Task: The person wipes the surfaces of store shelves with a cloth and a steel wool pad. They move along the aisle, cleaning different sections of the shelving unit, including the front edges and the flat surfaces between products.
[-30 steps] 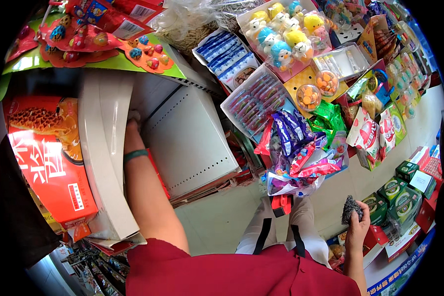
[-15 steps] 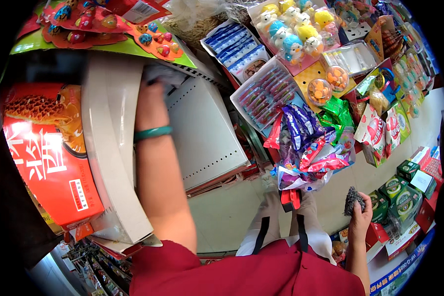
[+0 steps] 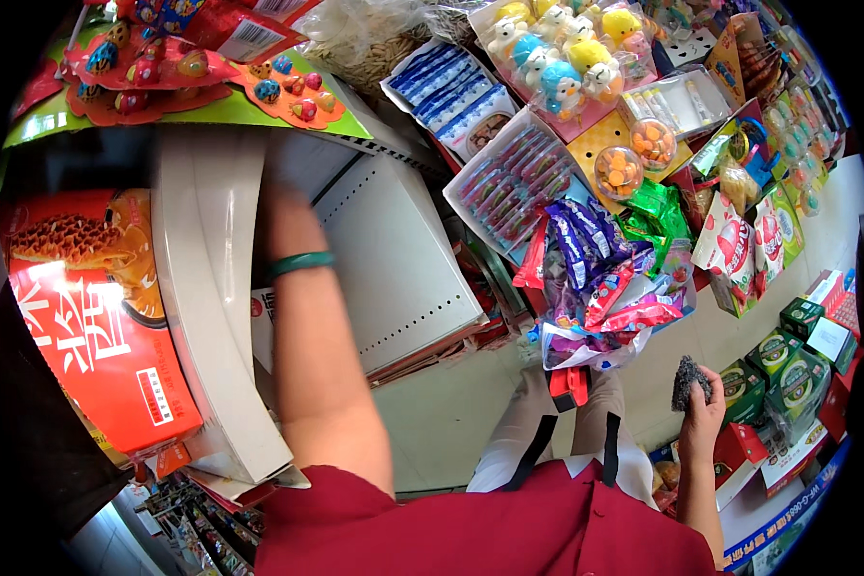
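Observation:
My left hand (image 3: 288, 211), with a green bangle at the wrist, reaches into a white metal shelf (image 3: 384, 278) beside a curved white panel (image 3: 197, 288). Its fingers are smeared by motion and shadow, so what they hold is unclear. A large red box (image 3: 91, 365) with a pastry picture stands left of the panel. My right hand (image 3: 701, 403) grips a dark grey scouring pad (image 3: 689, 382) at the lower right, above the floor.
Carded egg-shaped candies (image 3: 298, 96) lie above the shelf. To its right are boxes of toy animals (image 3: 562, 58), candy cups (image 3: 616, 173), bagged candies (image 3: 595, 250) and white snack packs (image 3: 725, 250). Green cartons (image 3: 797, 384) are stacked at the right, below the display.
My left hand and forearm have moved rightward and farther up into the shelf since a second ago, blurring. My right hand still holds the pad and has shifted slightly right and up.

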A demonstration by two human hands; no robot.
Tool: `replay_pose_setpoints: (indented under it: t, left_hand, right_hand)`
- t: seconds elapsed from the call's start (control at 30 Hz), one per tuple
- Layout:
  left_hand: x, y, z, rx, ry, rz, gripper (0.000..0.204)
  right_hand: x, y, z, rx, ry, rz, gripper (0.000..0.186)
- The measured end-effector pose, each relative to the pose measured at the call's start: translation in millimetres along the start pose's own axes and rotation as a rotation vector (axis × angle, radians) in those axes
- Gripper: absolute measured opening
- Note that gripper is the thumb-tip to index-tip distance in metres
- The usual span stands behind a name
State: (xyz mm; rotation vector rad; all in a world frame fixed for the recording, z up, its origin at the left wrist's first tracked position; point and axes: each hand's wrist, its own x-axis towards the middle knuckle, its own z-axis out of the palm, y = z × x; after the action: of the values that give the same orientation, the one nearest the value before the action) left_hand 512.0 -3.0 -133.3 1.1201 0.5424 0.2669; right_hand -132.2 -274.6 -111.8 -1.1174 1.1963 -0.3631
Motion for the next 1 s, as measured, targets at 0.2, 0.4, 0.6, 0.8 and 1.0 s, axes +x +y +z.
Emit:
replay_pose_setpoints:
  t: [0.2, 0.4, 0.6, 0.8, 1.0]
  left_hand:
    - [-71.1, -24.6, 25.1, -0.019, -0.108, -0.072, 0.029]
    - [-35.9, 41.4, -41.0, 0.092, -0.066, 0.124, 0.029]
    - [4.7, 6.8, -31.0, 0.054, 0.055, -0.001, 0.031]
    - [-54.9, -33.3, 30.2, -0.081, -0.006, -0.175, 0.035]
    - [-109.4, 7.6, 15.4, -0.324, -0.127, -0.375, 0.041]
  right_hand:
    - [-2.5, -0.8, -0.2, -0.029, 0.010, -0.046, 0.024]
    - [-3.0, 5.1, -4.4, -0.012, 0.011, -0.008, 0.023]
    - [-8.9, 14.1, -7.0, -0.002, 0.020, -0.003, 0.024]
    - [-17.5, 5.7, -11.8, 0.009, 0.031, -0.015, 0.024]
    - [-22.5, -1.3, -22.3, -0.001, 0.021, -0.085, 0.023]
